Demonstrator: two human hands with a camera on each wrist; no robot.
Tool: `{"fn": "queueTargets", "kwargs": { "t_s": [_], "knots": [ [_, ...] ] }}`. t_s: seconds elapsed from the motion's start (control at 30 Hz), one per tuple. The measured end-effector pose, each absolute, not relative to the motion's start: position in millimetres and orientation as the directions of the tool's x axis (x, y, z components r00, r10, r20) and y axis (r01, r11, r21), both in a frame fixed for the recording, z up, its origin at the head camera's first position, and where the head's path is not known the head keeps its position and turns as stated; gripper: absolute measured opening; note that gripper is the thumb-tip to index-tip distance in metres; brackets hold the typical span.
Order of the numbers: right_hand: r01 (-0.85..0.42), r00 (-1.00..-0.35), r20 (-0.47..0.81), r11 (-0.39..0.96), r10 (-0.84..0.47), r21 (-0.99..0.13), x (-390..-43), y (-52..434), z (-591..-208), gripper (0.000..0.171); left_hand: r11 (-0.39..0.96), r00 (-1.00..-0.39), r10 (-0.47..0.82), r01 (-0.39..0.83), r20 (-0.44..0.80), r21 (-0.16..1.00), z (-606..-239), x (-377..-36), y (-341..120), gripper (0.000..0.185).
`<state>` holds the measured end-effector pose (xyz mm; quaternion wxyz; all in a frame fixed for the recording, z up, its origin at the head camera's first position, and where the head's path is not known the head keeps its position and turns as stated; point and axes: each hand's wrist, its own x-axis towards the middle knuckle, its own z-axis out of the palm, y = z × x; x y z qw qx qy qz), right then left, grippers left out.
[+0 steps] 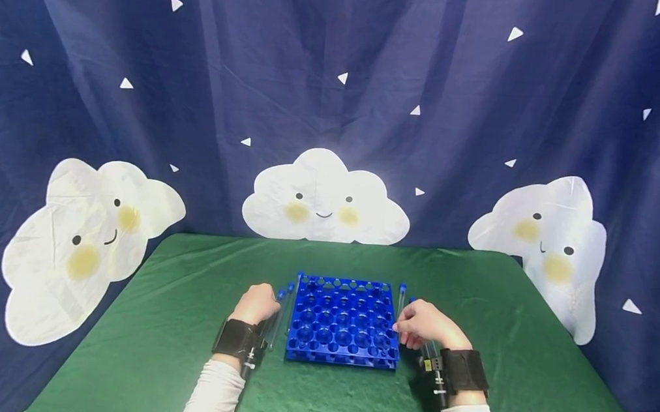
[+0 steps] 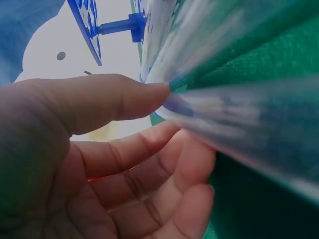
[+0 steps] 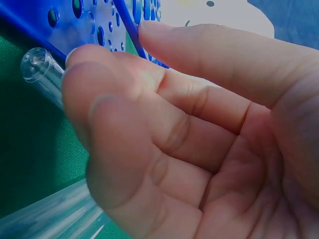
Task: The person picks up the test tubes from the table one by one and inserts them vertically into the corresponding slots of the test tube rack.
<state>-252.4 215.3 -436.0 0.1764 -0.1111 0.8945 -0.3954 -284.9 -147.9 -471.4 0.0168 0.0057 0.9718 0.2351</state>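
Observation:
A blue test tube rack (image 1: 343, 322) stands mid-table between the hands. To its left, my left hand (image 1: 256, 303) pinches a clear test tube (image 2: 244, 119) between thumb and forefinger, the other fingers curled beneath. A second clear tube (image 2: 199, 35) lies alongside in the left wrist view. My right hand (image 1: 428, 322) is at the rack's right side, its fingers loosely bent, and no tube shows between thumb and fingers. Behind those fingers in the right wrist view are the rounded end of one tube (image 3: 37, 64) and part of another tube (image 3: 60, 214).
The table has a green cloth (image 1: 313, 401). Blue-capped tubes lie along both sides of the rack, one tube (image 1: 401, 297) close to its right edge. A dark blue curtain (image 1: 338, 115) with white clouds hangs behind the table.

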Motion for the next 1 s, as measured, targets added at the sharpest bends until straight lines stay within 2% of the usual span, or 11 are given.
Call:
{"fn": "queueTargets", "kwargs": {
  "t_s": [0.3, 0.53, 0.63, 0.8, 1.0],
  "knots": [
    [-0.045, -0.916, -0.231, 0.657, -0.327, -0.752, -252, 214, -435, 0.017, 0.893, -0.999, 0.019, 0.004, -0.03, 0.45, -470, -284, -147, 0.037],
    [-0.046, -0.918, -0.229, 0.662, -0.323, -0.748, -251, 213, -435, 0.016, 0.869, -1.0, -0.004, -0.01, -0.012, 0.495, -462, -283, -149, 0.041],
    [-0.049, -0.916, -0.227, 0.655, -0.33, -0.754, -252, 212, -436, 0.016, 0.857, -0.999, -0.02, -0.003, 0.027, 0.515, -454, -282, -152, 0.037],
    [-0.048, -0.909, -0.232, 0.641, -0.345, -0.766, -252, 210, -439, 0.015, 0.835, -0.994, -0.059, 0.001, 0.092, 0.55, -439, -278, -156, 0.014],
    [-0.056, -0.911, -0.228, 0.653, -0.343, -0.756, -252, 213, -436, 0.015, 0.796, -0.982, -0.065, 0.055, 0.176, 0.603, -416, -272, -147, 0.023]
  ]
}}
